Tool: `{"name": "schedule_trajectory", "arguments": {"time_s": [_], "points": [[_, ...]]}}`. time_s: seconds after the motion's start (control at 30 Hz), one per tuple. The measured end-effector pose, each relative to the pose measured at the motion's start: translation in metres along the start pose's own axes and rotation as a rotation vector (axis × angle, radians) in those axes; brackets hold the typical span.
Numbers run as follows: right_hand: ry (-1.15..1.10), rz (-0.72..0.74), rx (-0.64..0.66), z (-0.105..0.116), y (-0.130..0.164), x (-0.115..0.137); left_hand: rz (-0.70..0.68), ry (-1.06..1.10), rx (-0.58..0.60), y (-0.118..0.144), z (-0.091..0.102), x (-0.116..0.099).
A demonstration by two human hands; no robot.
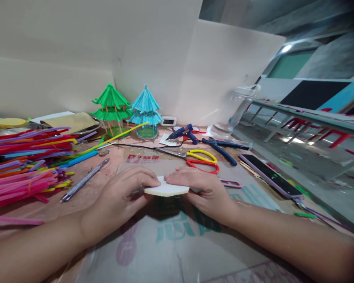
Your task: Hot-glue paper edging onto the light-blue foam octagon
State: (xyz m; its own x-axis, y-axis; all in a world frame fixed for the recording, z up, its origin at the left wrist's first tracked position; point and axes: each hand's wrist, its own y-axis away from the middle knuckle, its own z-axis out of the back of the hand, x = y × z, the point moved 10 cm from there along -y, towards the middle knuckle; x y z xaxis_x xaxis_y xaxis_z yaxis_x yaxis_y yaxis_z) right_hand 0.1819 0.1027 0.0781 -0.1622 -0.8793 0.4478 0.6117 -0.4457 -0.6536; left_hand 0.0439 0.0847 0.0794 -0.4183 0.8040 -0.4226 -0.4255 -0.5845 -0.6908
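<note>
Between both hands is a small, thin white foam board piece (166, 190), held level above the cardboard with its pale cut edge facing me. My left hand (126, 184) pinches its left end, thumb and fingers closed on it. On the right end, my right hand (202, 188) grips with the fingers over the top. Just beyond the hands lie scissors (202, 159) with one yellow and one red handle. A pink cutter (230, 183) lies partly behind my right hand. The underside of the foam piece is hidden.
Bundles of colourful pipe cleaners (26, 165) fill the left side, near a pen (85, 181). Green (111, 110) and blue (146, 112) pagoda models stand at the back. A glue gun (184, 134), pliers (220, 149), clear jug (234, 110) and phone (271, 175) lie or stand right.
</note>
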Motion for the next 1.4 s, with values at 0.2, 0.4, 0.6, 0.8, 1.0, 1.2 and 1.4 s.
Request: {"name": "schedule_trajectory", "arguments": {"time_s": [0.2, 0.4, 0.6, 0.8, 1.0, 1.2, 1.4], "points": [[0.011, -0.038, 0.011, -0.002, 0.0, 0.004, 0.095, 0.082, 0.065, 0.0, -0.006, 0.0], [-0.047, -0.349, 0.042, -0.002, 0.004, -0.016, 0.429, 0.127, 0.16, 0.006, -0.018, 0.023], [-0.131, -0.515, 0.134, -0.014, 0.01, -0.035, 0.573, 0.246, 0.211, 0.012, -0.029, 0.04], [-0.186, -0.574, 0.1, -0.015, 0.013, -0.044, 0.617, 0.301, 0.227, 0.015, -0.034, 0.048], [-0.439, -0.743, 0.03, -0.021, 0.017, -0.057, 0.646, 0.313, 0.252, 0.018, -0.038, 0.055], [-0.263, -0.658, 0.067, -0.016, 0.014, -0.054, 0.653, 0.335, 0.246, 0.016, -0.039, 0.053], [-0.202, -0.641, 0.06, -0.011, 0.014, -0.056, 0.626, 0.323, 0.235, 0.014, -0.036, 0.049]]}}
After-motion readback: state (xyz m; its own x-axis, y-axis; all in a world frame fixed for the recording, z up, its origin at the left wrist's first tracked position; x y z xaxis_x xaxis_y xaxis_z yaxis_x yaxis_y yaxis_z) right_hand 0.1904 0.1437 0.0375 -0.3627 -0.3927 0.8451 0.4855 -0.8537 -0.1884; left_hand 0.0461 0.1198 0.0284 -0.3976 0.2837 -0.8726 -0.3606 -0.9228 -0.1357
